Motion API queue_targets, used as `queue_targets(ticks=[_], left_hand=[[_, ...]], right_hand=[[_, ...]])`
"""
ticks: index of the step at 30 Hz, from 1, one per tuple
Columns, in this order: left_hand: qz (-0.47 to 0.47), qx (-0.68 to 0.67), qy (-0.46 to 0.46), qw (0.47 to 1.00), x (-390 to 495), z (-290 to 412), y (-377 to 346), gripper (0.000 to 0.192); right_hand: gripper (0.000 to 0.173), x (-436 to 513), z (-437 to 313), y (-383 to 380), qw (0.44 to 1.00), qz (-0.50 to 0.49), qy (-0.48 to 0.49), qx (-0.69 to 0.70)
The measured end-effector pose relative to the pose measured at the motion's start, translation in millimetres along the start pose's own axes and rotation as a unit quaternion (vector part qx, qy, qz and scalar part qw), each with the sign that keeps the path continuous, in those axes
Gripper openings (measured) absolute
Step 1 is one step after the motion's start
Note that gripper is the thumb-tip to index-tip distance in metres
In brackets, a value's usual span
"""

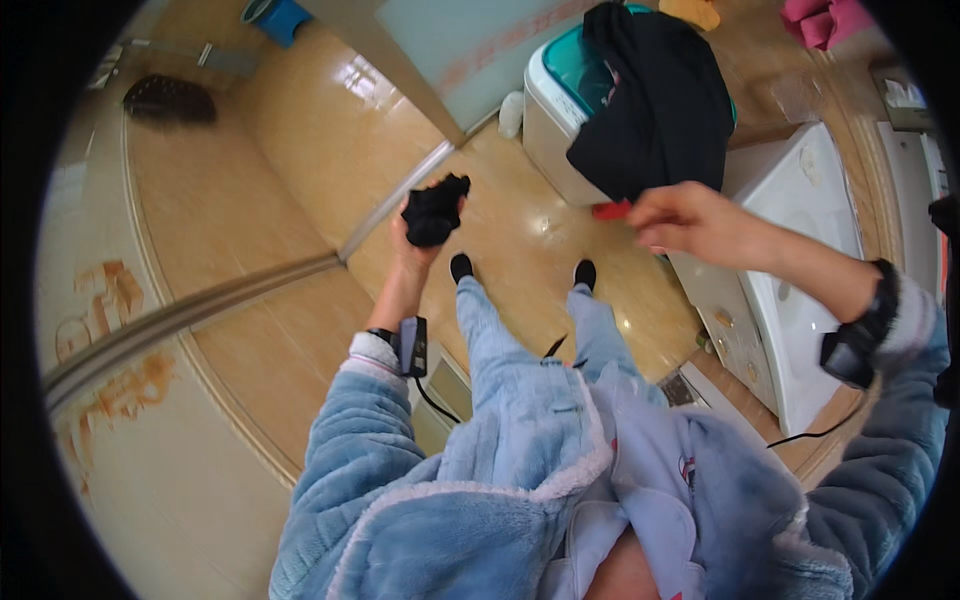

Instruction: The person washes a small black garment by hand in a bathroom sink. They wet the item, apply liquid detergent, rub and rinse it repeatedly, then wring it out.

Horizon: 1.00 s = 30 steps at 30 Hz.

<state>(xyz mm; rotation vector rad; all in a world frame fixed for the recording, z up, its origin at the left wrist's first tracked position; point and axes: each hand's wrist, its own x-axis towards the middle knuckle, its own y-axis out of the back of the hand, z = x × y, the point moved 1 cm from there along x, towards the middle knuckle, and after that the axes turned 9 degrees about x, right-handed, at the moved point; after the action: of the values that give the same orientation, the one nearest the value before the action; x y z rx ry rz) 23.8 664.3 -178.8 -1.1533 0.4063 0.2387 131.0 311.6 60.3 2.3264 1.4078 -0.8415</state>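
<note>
My left hand [411, 234] is closed around a crumpled black cloth [435, 210], held above the tiled floor at the shower threshold. My right hand [694, 223] is slightly blurred, fingers bent, in front of the washing machine. A small red thing [611, 210] shows at its fingertips; whether the fingers grip it or only overlap it in view is unclear. Just beyond that hand, a black garment [660, 112] is draped over a small washing machine [551, 146] with a teal top, hiding much of its opening.
On the right stands a white washbasin [806, 300] above a cabinet [731, 330] with drawers. A metal threshold [397, 196] crosses the floor on the left, beside a frosted glass panel [480, 52] bearing writing. A blue bucket [276, 21] and a pink cloth [821, 22] lie farther off.
</note>
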Motion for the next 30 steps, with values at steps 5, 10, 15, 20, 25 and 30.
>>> queue_targets(ticks=[5, 10, 15, 20, 25, 30], left_hand=[[0.038, -0.067, 0.039, 0.996, 71, 15, 41, 0.039], [0.026, -0.053, 0.024, 0.998, 128, 31, 106, 0.038], [0.040, -0.109, 0.036, 0.993, 189, 8, 205, 0.037], [0.124, -0.082, 0.050, 0.988, 257, -36, 305, 0.032], [0.144, -0.082, 0.035, 0.986, 315, -65, 365, 0.032], [-0.058, -0.032, -0.009, 0.998, 359, -48, 357, 0.032]], right_hand=[[0.019, 191, 35, -76, 0.983, 0.035, -0.003, 0.182], [0.025, 392, 138, -91, 0.979, 0.197, 0.043, 0.022], [0.035, 520, 258, -42, 0.927, 0.362, 0.067, -0.070], [0.045, 599, 343, 1, 0.933, 0.356, 0.041, -0.034], [0.057, 694, 416, 35, 0.897, 0.370, 0.067, 0.232], [0.058, 786, 450, 63, 0.762, 0.347, 0.150, 0.526]])
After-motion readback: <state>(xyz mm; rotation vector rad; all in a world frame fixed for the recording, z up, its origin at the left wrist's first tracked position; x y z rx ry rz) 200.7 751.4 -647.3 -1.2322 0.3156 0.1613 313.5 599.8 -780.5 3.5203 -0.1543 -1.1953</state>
